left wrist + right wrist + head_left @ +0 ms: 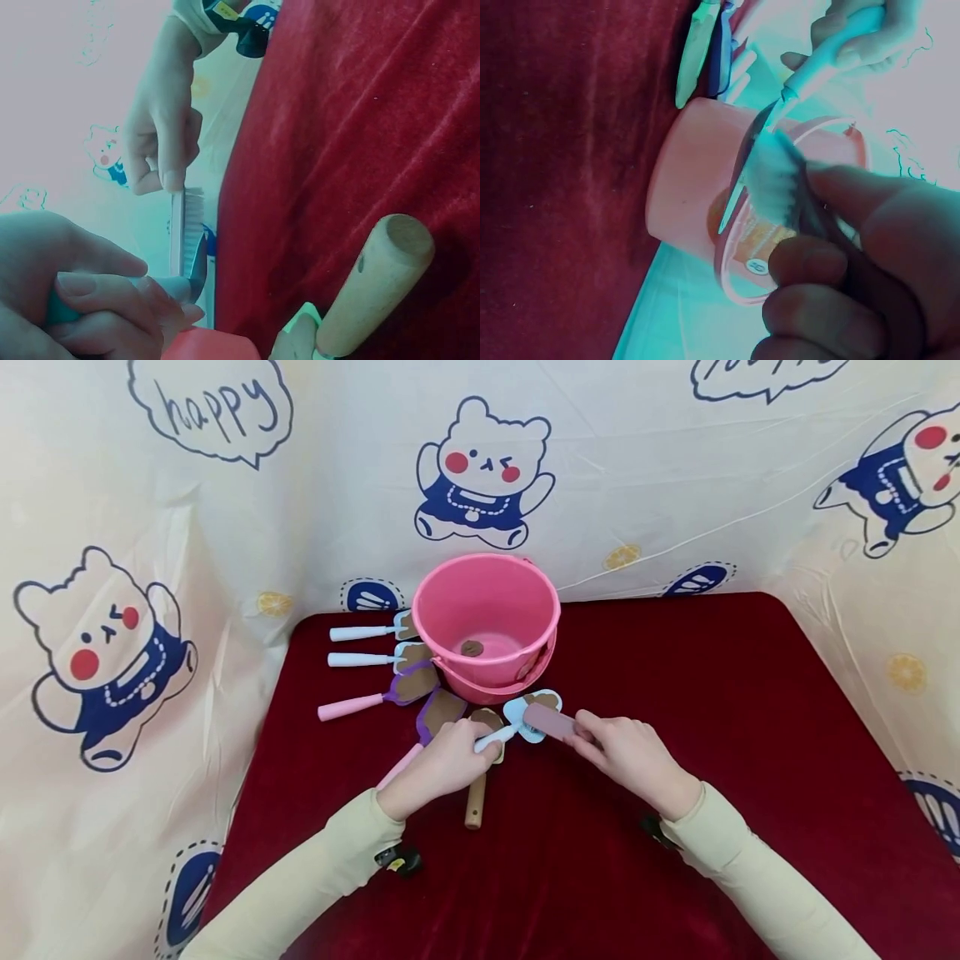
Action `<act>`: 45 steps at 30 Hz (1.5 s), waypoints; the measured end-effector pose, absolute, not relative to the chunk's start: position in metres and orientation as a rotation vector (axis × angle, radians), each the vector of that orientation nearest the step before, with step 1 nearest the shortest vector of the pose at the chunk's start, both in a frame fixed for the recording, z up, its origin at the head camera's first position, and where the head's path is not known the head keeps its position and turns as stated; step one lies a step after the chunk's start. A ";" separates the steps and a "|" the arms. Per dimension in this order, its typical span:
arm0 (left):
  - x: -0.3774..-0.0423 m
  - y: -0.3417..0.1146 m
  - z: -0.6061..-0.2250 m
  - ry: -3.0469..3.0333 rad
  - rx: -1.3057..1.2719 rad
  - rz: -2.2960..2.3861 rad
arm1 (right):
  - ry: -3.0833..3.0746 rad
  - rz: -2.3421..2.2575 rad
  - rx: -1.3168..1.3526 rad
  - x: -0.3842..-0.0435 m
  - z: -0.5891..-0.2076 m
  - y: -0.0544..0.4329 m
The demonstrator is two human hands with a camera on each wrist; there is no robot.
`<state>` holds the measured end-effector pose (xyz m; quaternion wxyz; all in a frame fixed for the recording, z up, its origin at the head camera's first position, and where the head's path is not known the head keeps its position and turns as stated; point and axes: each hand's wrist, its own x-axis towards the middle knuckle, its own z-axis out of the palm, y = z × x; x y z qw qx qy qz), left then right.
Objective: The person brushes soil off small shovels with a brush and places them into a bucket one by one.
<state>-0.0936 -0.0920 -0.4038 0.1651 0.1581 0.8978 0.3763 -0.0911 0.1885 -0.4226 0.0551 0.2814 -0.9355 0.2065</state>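
Note:
My left hand grips the handle of a light blue toy shovel, whose blade points away to the right in front of the pink bucket. Brown residue coats part of that blade. In my right hand is a brush with a mauve back. Its white bristles meet the shovel blade, as the right wrist view shows. Below the left hand lies a shovel with a wooden handle, its brown-coated head partly hidden by the fingers.
The pink bucket stands at the back, a small brown lump inside. Left of it lie two pale blue shovels and two purple shovels with pink handles, all with brown on their blades. Patterned cloth hangs behind the red-covered table.

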 end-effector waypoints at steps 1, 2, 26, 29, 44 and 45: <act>-0.093 -0.092 -0.404 2.557 0.452 1.069 | -2.848 0.629 0.829 -0.091 -0.423 0.189; -0.093 -0.091 -0.405 2.558 0.452 1.067 | -2.856 0.634 0.806 -0.090 -0.424 0.190; -0.085 -0.083 -0.409 2.591 0.485 1.012 | -2.781 0.655 0.849 -0.081 -0.431 0.179; -0.084 -0.082 -0.408 2.594 0.488 1.017 | -2.793 0.641 0.807 -0.081 -0.435 0.179; -0.082 -0.078 -0.415 2.600 0.544 1.041 | -2.769 0.702 0.806 -0.080 -0.445 0.175; -0.081 -0.078 -0.415 2.598 0.542 1.045 | -2.779 0.695 0.777 -0.080 -0.447 0.176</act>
